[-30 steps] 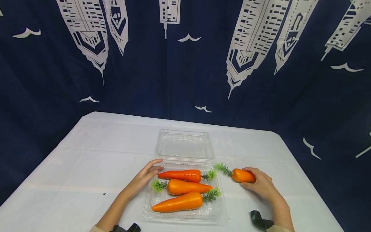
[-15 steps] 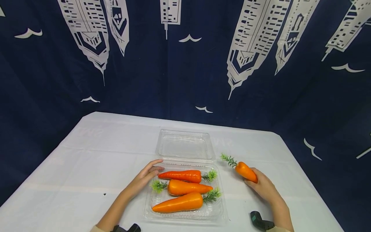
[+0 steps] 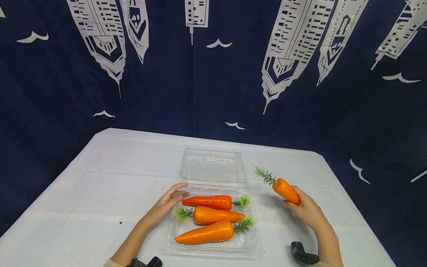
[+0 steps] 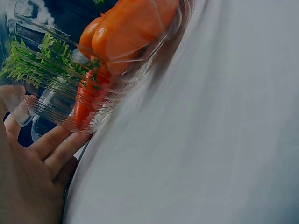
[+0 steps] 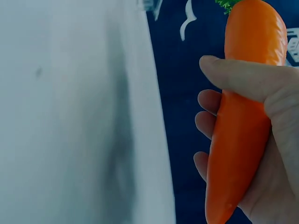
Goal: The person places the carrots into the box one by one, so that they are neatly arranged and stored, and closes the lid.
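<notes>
My right hand (image 3: 308,207) holds an orange artificial carrot (image 3: 286,191) with a green leafy top, raised over the table right of a clear plastic clamshell container. In the right wrist view, the thumb crosses the front of the carrot (image 5: 240,135) and the fingers wrap behind it. My left hand (image 3: 165,205) touches the left side of the clamshell container (image 3: 245,249), its fingers extended along the wall in the left wrist view. Inside the container lie a red-orange carrot (image 3: 210,201), a middle carrot (image 3: 217,216) pointing right, and a front carrot (image 3: 207,233) pointing left.
The container's lid (image 3: 213,167) lies folded back behind the base. A white cloth covers the table (image 3: 83,207), with a small dark speck (image 3: 121,223) on its left part. A navy curtain (image 3: 186,96) with white building prints hangs behind.
My right hand has lifted the carrot off the table and tilted it, leafy end up and to the left. The left hand and the container stay in place.
</notes>
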`<state>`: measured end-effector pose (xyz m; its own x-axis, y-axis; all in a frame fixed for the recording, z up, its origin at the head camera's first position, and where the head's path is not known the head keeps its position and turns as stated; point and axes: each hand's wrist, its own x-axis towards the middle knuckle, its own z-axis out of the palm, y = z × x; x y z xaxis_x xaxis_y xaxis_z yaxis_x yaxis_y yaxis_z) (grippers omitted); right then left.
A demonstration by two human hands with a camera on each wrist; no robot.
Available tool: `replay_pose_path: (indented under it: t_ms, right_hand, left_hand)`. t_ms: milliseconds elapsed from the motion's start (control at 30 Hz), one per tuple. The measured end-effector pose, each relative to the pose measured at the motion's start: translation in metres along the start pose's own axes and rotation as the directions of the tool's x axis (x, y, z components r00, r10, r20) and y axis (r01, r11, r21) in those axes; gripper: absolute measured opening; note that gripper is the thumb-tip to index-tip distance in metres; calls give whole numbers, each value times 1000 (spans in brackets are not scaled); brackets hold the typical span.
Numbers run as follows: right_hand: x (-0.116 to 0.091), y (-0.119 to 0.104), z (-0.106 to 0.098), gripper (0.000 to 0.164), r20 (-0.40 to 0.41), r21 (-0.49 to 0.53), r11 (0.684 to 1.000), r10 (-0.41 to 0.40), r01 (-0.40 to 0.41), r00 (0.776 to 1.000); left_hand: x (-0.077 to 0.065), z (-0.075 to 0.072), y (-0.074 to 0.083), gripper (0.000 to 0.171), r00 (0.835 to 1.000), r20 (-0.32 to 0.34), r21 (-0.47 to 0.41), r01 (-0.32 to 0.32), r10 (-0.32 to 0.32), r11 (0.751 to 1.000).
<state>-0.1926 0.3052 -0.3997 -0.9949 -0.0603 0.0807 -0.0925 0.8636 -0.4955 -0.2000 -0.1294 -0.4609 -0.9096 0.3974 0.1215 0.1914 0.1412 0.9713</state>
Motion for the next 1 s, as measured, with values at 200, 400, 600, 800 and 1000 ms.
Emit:
replay_pose_path:
  t_ms: [200,400,600,800,1000]
  right_hand:
    - [0,-19,-7,50,-21,-17,1000,-4,4,1000]
    - [-5,-38,-11,54,-20,-13,1000,-19,18,1000]
    - [-10,-59,-14,58,-17,-27,999,-45,45,999]
    - [-17,-80,-14,56,-32,-40,995,-95,93,995]
    - [-22,-97,-7,53,-46,-8,985,-173,173,984]
  left_hand:
    - [0,0,0,42,1000,1,-4,12,-12,1000]
    - [0,0,0,42,1000,6,-5,10,-10,1000]
    - [0,-1,0,42,1000,20,-5,-11,11,1000]
    - [0,-1,0,42,1000,20,-8,-16,16,1000]
    - [0,0,0,42,1000,18,-8,-14,14,1000]
